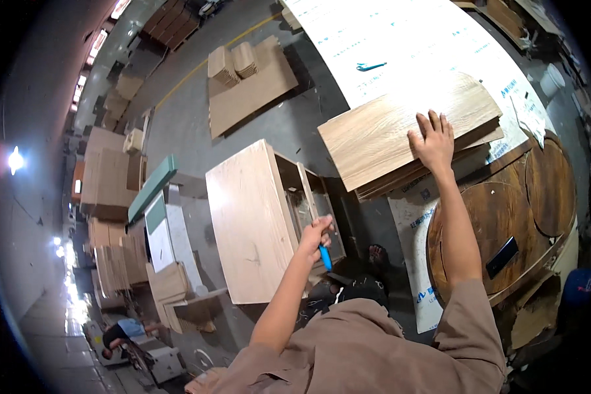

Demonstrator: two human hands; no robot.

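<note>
My left hand (316, 235) is closed round a tool with a blue handle (326, 259); its kind cannot be made out. The fist is over the open side of a light wood-grain box (246, 226). A narrow wooden strip (306, 190) runs up from the fist, and whether I grip it too is unclear. My right hand (433, 143) rests with fingers spread on the top board of a stack of wood-grain boards (381, 134). Those boards lie unevenly on a white printed sheet (414, 39), where a teal slim tool (372, 67) also lies.
Dark round wooden panels (486, 210) carry a black phone (502, 256) at my right. Small board stacks rest on a floor panel (253, 92) ahead. Further left are a green-topped piece (152, 187), more board piles (115, 266) and another person (121, 335). A white bucket (553, 79) stands far right.
</note>
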